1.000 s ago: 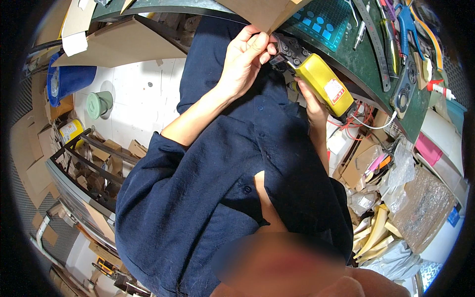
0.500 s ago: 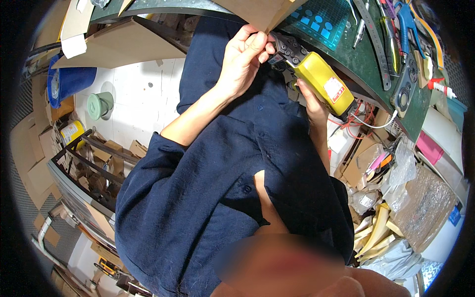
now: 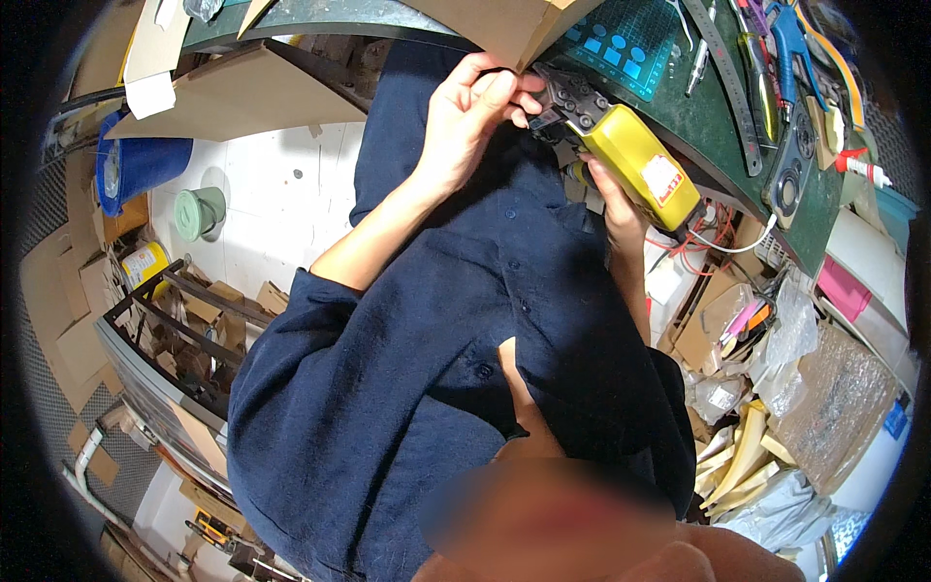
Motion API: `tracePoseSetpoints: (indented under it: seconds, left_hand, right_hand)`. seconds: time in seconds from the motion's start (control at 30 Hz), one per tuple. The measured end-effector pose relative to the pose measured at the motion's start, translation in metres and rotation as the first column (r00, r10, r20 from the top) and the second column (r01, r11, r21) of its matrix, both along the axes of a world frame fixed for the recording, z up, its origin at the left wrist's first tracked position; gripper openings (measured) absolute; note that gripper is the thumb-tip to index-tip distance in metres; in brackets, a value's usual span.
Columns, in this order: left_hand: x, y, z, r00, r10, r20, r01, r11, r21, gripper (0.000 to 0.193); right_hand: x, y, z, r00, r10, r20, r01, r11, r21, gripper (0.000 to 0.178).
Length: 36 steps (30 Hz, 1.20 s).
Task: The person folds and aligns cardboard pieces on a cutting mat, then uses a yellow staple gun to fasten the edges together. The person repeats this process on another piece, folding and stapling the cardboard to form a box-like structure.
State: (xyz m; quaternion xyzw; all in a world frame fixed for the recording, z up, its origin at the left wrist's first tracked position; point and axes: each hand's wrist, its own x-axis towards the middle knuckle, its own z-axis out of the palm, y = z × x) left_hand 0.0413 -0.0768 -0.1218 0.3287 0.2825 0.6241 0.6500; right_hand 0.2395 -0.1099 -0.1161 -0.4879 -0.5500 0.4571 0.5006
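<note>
My right hand [image 3: 621, 199] is wrapped round a yellow hand-held power tool [image 3: 635, 160], its thumb along the near side and its other fingers hidden beneath. A dark metal head [image 3: 574, 100] with several round bolts forms the tool's far left end. My left hand [image 3: 465, 121] is closed in a pinch beside that head, its fingertips against or very near it. What the left fingers hold, if anything, cannot be made out. Just above them juts the corner of a brown cardboard piece [image 3: 499, 27], lying over the edge of the green-topped workbench [image 3: 669, 121].
On the bench lie a teal cutting mat [image 3: 621, 44], a steel ruler [image 3: 727, 87], blue-handled pliers [image 3: 786, 58] and a grey fan-like device [image 3: 795, 165]. A cardboard sheet [image 3: 233, 92] leans at left, near a blue bin [image 3: 145, 165] and a green bucket [image 3: 199, 211].
The yellow tool has shifted slightly down and right. My left fingers have moved a little lower, closer in against the tool's head, and the cardboard corner sits slightly apart from them.
</note>
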Motion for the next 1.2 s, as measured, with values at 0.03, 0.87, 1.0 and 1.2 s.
tracePoseSetpoints:
  seconds: [0.03,0.87,1.0,1.2]
  left_hand:
    - [-0.003,-0.002,0.004,0.997,0.013,-0.077,-0.012,1.000,0.013,0.020]
    - [-0.051,0.040,0.073,0.536,0.583,-0.610,0.116,0.665,0.738,0.043]
    - [-0.052,0.042,0.074,0.500,0.605,-0.620,0.121,0.660,0.741,0.045]
    - [-0.052,0.042,0.074,0.515,0.604,-0.609,0.113,0.656,0.746,0.045]
  right_hand:
    - [0.000,-0.001,0.005,1.000,-0.013,-0.026,0.013,1.000,-0.006,0.028]
    - [-0.006,-0.004,0.053,0.998,-0.007,0.070,0.002,0.997,0.075,0.034]
    - [-0.004,-0.003,0.053,0.992,-0.011,0.129,0.002,0.998,0.070,0.035]
    - [-0.001,0.001,0.049,0.989,-0.001,0.149,-0.021,0.990,0.141,0.035]
